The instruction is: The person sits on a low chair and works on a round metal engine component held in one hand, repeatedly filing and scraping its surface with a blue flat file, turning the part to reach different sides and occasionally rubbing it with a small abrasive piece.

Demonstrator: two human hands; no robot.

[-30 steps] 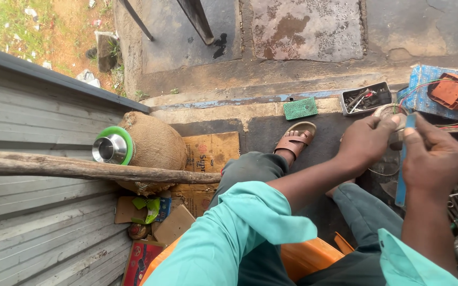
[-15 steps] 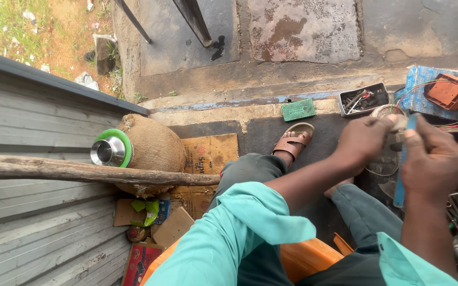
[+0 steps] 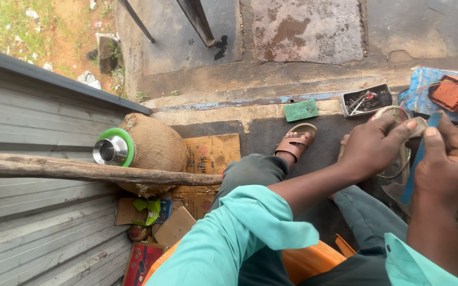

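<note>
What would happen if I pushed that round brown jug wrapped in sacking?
The sack-wrapped jug lies on its side and looks round, so it would probably roll. The wooden pole across it might stop it. The rough cloth likely gives good grip, not slippery.

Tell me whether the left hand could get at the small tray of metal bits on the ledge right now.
Probably yes. The tray sits just beyond the left hand with open ledge between them, but that hand is pinching a round part and would likely need to let it go first.

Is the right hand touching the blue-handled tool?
Touching. The head view shows the right hand wrapped around the blue-handled tool, thumb pressed on its upper end; no gap shows.
</note>
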